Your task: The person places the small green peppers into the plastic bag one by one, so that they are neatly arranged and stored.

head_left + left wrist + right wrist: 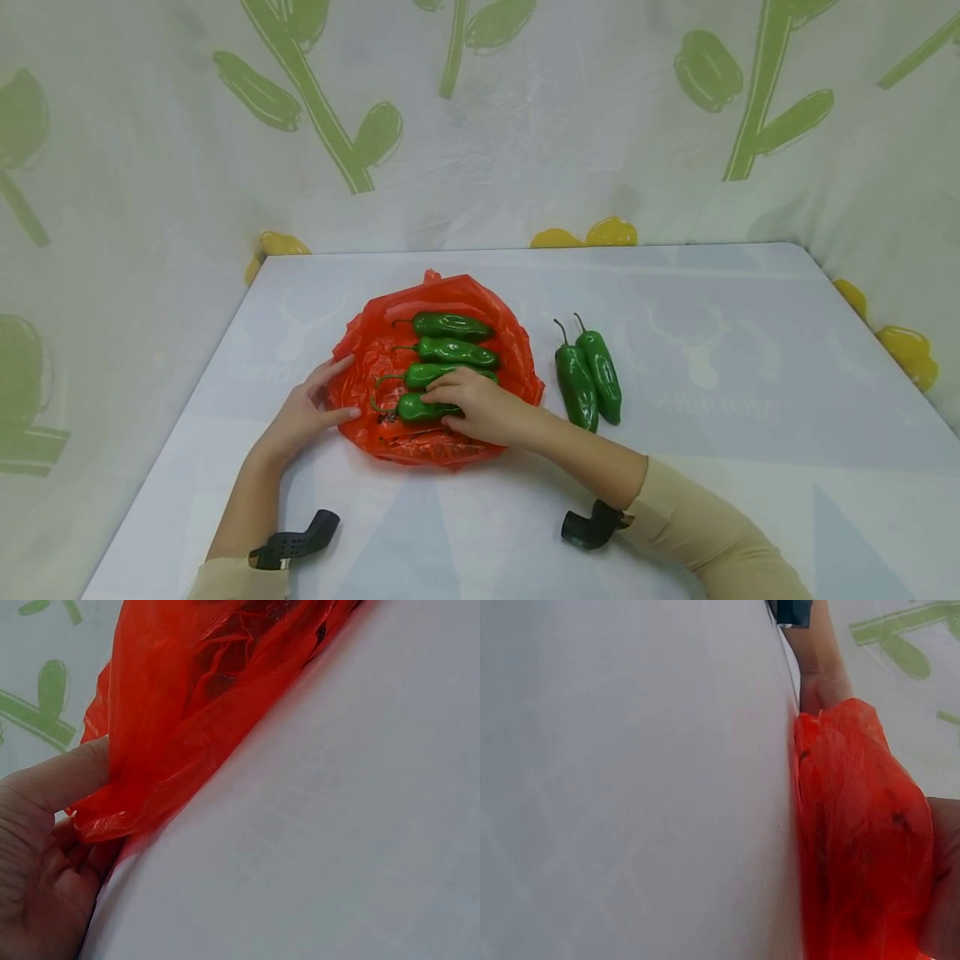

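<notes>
A red plastic bag [517,367] lies spread on the table, its rim opened out, with several green chili peppers [453,325] in a row inside. My left hand [300,417] is at the bag's left edge; the left wrist view shows its thumb inside the rim of the red plastic bag [172,757] and its fingers below. From the right, my right hand [483,407] reaches over the bag and grips the nearest green pepper [412,408], covering its right end. In the right wrist view, the bag's side [862,847] hides the fingertips and peppers.
Two more green peppers [576,387] lie side by side on the white table [712,350], right of the bag and close beside the right forearm. A curtain with green plant prints [555,125] hangs behind the table's far edge.
</notes>
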{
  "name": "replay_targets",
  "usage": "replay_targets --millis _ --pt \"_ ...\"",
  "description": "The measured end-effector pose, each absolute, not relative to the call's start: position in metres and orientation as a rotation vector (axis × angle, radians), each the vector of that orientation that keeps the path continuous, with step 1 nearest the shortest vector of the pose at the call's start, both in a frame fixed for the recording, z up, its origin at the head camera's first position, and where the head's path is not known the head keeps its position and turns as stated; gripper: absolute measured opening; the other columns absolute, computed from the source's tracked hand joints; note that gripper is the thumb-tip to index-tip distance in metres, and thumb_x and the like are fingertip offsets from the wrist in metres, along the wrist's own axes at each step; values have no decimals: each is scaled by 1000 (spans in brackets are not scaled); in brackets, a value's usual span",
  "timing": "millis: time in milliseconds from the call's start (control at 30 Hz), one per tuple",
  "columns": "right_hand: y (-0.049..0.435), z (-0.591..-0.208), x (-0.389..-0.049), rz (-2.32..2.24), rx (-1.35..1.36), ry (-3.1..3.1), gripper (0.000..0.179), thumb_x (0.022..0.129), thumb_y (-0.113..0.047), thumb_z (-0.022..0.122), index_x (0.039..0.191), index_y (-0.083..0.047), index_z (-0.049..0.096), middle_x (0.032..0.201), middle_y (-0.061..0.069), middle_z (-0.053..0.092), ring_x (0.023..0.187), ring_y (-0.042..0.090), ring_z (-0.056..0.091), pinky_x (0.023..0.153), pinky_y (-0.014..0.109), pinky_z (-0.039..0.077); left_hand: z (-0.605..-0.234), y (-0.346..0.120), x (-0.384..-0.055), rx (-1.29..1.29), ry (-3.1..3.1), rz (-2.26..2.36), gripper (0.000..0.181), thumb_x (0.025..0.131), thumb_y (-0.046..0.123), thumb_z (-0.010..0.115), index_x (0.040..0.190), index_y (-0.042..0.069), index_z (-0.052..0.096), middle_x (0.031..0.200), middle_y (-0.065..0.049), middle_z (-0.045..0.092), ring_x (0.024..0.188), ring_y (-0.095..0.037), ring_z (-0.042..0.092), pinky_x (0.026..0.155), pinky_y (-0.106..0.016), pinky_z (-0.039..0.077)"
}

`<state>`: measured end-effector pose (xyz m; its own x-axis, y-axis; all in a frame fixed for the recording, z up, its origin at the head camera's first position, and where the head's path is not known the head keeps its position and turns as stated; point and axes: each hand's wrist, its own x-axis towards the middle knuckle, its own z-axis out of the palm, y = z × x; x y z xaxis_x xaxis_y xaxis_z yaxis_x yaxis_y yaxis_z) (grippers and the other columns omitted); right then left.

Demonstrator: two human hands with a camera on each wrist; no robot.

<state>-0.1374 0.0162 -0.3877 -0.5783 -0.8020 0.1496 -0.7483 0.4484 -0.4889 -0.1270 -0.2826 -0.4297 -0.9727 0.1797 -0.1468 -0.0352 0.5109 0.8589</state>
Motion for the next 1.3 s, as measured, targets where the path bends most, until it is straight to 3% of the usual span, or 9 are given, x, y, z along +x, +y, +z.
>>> replay_targets --millis 500,1300 --pt "1 -391 -138 -829 -1347 2697 25 85 -14 71 110 -10 71 109 3 66 101 18 53 84 22 48 -427 -282 -125 123 2537 1444 82 80 30 75 149 21 31 157 -14 16 143 -37 13 105 -59 31" --pt "22 -378 -136 -1131 -1244 2693 35 81 -16 75 113 -3 67 109 6 67 107 21 56 90 28 50 -428 -282 -126 132 2541 1446 82 80 30 75 149 19 31 156 -15 16 143 -38 14 104 -59 32"
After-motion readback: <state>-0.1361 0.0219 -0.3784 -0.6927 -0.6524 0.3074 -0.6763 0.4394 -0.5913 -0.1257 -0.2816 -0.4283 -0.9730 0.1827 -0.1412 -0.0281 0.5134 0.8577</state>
